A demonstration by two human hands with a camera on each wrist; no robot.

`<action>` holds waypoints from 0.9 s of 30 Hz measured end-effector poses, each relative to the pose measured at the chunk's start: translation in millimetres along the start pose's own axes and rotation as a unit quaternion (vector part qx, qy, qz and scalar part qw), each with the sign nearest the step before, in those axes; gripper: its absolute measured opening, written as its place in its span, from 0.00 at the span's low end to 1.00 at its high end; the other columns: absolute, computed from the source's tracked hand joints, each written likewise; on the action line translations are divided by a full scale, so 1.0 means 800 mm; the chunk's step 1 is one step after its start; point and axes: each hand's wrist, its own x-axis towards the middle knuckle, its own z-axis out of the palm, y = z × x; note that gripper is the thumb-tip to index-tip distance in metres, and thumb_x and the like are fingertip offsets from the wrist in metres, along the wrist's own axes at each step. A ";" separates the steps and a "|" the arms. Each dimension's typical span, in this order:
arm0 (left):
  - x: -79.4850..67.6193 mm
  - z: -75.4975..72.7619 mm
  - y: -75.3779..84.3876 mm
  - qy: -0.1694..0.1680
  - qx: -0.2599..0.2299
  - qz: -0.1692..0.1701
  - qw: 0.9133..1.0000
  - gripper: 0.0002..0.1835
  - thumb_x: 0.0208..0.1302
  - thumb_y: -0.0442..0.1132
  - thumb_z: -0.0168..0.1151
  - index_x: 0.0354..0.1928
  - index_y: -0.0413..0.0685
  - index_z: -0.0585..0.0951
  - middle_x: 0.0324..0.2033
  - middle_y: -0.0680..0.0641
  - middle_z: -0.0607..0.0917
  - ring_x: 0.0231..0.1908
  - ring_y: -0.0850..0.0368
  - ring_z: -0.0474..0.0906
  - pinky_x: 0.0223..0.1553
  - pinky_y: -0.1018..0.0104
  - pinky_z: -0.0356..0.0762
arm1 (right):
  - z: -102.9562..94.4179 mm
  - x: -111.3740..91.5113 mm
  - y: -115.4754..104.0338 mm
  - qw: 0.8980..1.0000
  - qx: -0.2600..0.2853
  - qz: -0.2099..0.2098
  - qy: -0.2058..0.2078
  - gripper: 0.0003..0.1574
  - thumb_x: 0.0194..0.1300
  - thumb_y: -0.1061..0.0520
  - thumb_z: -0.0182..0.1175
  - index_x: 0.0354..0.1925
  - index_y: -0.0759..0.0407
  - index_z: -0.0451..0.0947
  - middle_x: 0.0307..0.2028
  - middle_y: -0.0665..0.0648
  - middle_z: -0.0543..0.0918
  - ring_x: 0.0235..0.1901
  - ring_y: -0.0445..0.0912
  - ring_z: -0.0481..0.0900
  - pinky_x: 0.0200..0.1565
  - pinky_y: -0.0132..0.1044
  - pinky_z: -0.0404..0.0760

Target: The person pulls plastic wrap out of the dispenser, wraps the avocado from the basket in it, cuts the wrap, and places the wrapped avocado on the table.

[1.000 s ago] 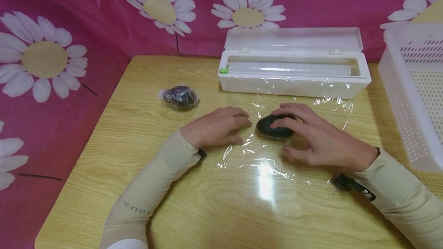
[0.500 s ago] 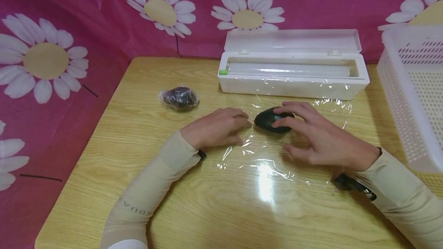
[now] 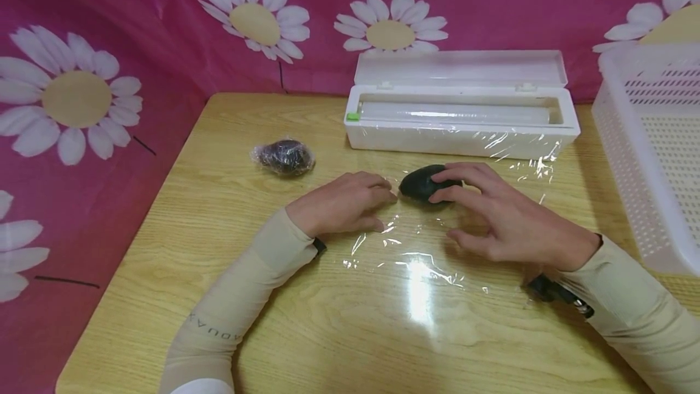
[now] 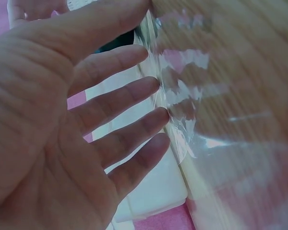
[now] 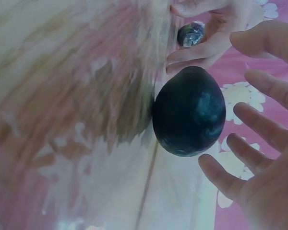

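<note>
The head view shows both hands from the back; the wrist views add the palms. In the left one, the left hand (image 3: 344, 202) has straight, spread fingers whose tips meet the clear film (image 3: 391, 241), and the palm holds nothing. From the right wrist, the right hand (image 3: 492, 217) likewise has its fingers out and parted, gripping nothing. That view also bares the blunt end of the dark fruit (image 3: 420, 184), half covered by two fingers from the head. Most fingertips stand apart from it there; whether the lowest one touches, I cannot tell.

The fruit lies on its side on the film, between the hands: at ten o'clock from the right hand, close under its fingers, and at two to three o'clock from the left, just beyond its fingertips.

Only the head view shows the whole setting: the white box (image 3: 456, 140), lid raised, at one o'clock from the fruit, its roll (image 3: 454, 113) inside; a wrapped bundle (image 3: 285, 157) at ten o'clock from the left hand; the basket (image 3: 620, 175) at two to three from the right.
</note>
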 end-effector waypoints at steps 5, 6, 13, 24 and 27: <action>0.002 0.005 -0.002 -0.001 0.003 -0.001 1.000 0.30 0.71 0.52 0.66 0.69 0.47 0.77 0.69 0.43 0.77 0.72 0.48 0.71 0.76 0.53 0.66 | -0.001 -0.003 -0.002 1.000 -0.004 -0.005 0.005 0.32 0.53 0.55 0.75 0.57 0.51 0.79 0.68 0.58 0.74 0.69 0.55 0.68 0.76 0.21 0.48; 0.002 0.006 -0.003 -0.001 0.002 -0.001 1.000 0.30 0.71 0.52 0.66 0.69 0.47 0.77 0.69 0.43 0.77 0.72 0.48 0.71 0.76 0.53 0.66 | -0.002 -0.003 -0.002 1.000 -0.005 -0.003 0.004 0.31 0.54 0.55 0.75 0.57 0.51 0.79 0.68 0.58 0.74 0.68 0.54 0.69 0.75 0.20 0.48; -0.006 0.005 0.000 0.009 -0.001 0.006 1.000 0.28 0.71 0.53 0.66 0.67 0.48 0.79 0.67 0.44 0.79 0.69 0.48 0.74 0.75 0.56 0.68 | -0.010 -0.013 -0.007 0.999 -0.021 0.008 -0.041 0.25 0.56 0.57 0.74 0.53 0.50 0.82 0.54 0.47 0.84 0.53 0.42 0.83 0.57 0.37 0.82; -0.030 0.003 0.025 -0.072 -0.078 -0.018 0.994 0.17 0.61 0.54 0.75 0.39 0.53 0.80 0.31 0.55 0.77 0.34 0.59 0.72 0.40 0.66 0.72 | -0.019 -0.034 -0.022 0.987 0.018 0.056 -0.150 0.14 0.63 0.46 0.73 0.47 0.41 0.84 0.41 0.35 0.86 0.38 0.28 0.80 0.42 0.32 0.86; -0.032 -0.001 0.034 -0.106 -0.092 -0.026 0.990 0.20 0.56 0.54 0.78 0.34 0.52 0.77 0.27 0.56 0.73 0.32 0.60 0.70 0.36 0.68 0.68 | -0.022 -0.037 -0.025 0.983 0.032 0.069 -0.169 0.12 0.63 0.44 0.73 0.44 0.40 0.83 0.34 0.33 0.82 0.32 0.26 0.76 0.36 0.28 0.82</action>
